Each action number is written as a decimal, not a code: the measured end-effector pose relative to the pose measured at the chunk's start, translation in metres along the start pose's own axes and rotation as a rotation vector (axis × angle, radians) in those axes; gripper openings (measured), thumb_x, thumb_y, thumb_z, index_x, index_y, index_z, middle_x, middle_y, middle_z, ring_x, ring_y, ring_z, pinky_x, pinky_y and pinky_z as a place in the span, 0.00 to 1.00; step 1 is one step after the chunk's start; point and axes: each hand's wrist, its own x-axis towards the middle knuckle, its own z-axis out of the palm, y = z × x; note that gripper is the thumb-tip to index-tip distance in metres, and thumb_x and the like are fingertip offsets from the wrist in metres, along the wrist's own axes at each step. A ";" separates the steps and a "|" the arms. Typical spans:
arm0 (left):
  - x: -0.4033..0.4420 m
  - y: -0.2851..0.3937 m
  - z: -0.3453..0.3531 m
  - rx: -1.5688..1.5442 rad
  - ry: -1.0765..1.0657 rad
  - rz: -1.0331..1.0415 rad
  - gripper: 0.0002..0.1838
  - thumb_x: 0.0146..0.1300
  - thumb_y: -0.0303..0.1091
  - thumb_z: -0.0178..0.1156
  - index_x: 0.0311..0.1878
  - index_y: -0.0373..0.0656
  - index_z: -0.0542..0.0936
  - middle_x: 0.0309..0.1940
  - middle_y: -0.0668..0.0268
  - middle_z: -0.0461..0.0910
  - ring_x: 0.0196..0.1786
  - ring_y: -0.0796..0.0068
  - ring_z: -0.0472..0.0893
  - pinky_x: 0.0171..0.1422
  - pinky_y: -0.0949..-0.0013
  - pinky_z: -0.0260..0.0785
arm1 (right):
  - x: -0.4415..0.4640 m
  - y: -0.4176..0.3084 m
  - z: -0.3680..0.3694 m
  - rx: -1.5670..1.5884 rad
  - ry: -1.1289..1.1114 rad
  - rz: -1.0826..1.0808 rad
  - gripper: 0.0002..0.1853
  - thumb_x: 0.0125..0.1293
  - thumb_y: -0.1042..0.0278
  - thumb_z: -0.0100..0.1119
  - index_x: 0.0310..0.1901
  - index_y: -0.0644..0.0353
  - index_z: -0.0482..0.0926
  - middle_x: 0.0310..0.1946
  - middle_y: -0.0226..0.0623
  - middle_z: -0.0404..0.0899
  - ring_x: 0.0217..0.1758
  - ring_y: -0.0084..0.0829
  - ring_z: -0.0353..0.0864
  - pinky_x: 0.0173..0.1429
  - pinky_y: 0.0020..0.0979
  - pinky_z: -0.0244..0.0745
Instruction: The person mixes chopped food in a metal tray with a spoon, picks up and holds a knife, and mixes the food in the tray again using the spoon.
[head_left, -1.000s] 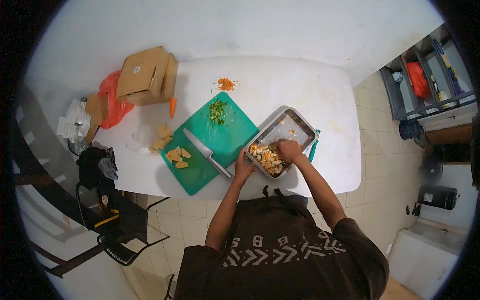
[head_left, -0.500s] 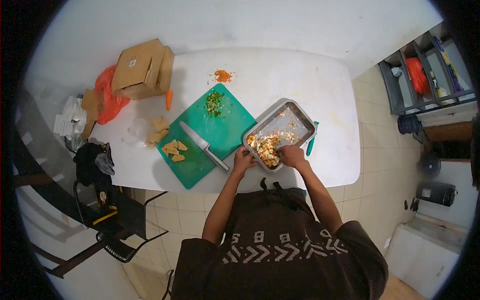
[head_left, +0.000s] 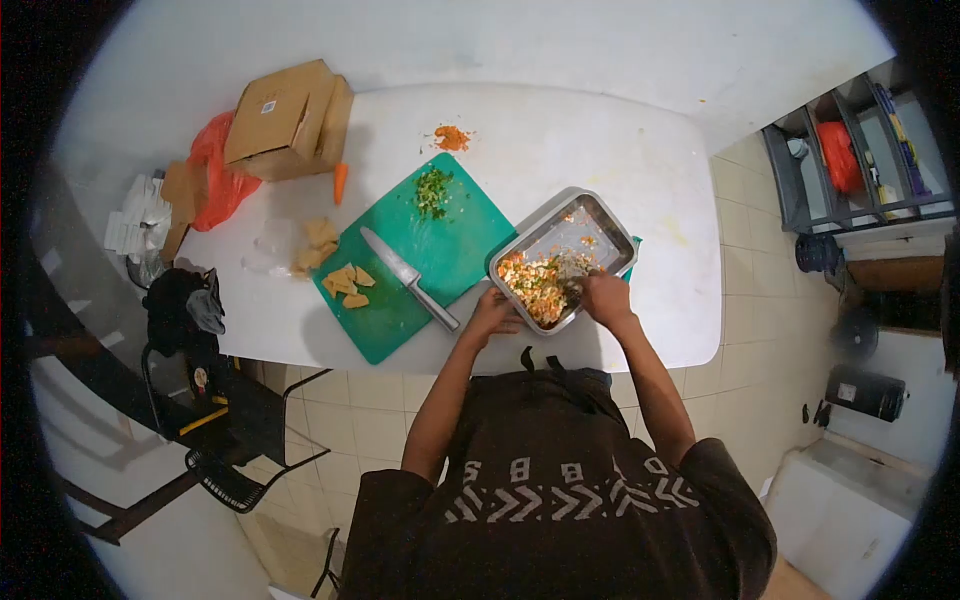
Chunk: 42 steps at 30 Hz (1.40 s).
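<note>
Chopped food mix (head_left: 535, 288) lies in the near end of the metal tray (head_left: 568, 236), just left of my closer right hand (head_left: 606, 296); my left hand (head_left: 492, 318) steadies the outside. I cannot tell either hand's finger grip.

a white table (head_left: 670, 290) with rounded corners is placed along a plain white wall (head_left: 520, 40). the floor (head_left: 385, 400) is covered with beige tiles, between which thin lines are seen. at the right, a grey shelf unit (head_left: 776, 170) is found, and a red bag (head_left: 838, 157) is held in it. at the left, a black chair (head_left: 255, 420) is set near the table. the room is lit rather softly, and faint shadows are cast on the table top.
</note>
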 end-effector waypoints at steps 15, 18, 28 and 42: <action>0.018 -0.003 0.001 0.238 -0.053 0.096 0.29 0.68 0.31 0.58 0.69 0.47 0.59 0.46 0.55 0.80 0.38 0.66 0.85 0.37 0.62 0.81 | 0.042 0.032 0.017 -0.033 -0.253 -0.205 0.19 0.62 0.63 0.57 0.55 0.34 0.81 0.42 0.37 0.81 0.44 0.46 0.82 0.46 0.44 0.79; 0.034 -0.005 -0.001 0.303 -0.097 0.132 0.29 0.67 0.30 0.58 0.69 0.46 0.60 0.45 0.55 0.80 0.39 0.66 0.84 0.39 0.61 0.80 | 0.039 0.034 -0.013 0.100 -0.065 -0.071 0.20 0.63 0.63 0.55 0.57 0.36 0.80 0.42 0.39 0.81 0.44 0.47 0.82 0.46 0.44 0.78; 0.058 0.015 0.003 0.434 -0.044 0.160 0.18 0.68 0.30 0.56 0.60 0.41 0.71 0.43 0.59 0.80 0.35 0.72 0.81 0.34 0.68 0.77 | 0.054 0.016 0.022 0.181 -0.098 -0.096 0.21 0.63 0.65 0.52 0.58 0.39 0.79 0.47 0.45 0.81 0.45 0.50 0.82 0.49 0.46 0.78; 0.025 0.010 0.012 0.179 0.020 0.079 0.28 0.65 0.26 0.55 0.70 0.51 0.66 0.50 0.60 0.75 0.48 0.67 0.80 0.39 0.62 0.84 | -0.003 0.002 0.034 0.297 -0.007 0.116 0.16 0.62 0.64 0.56 0.52 0.47 0.83 0.38 0.42 0.83 0.44 0.46 0.83 0.46 0.46 0.78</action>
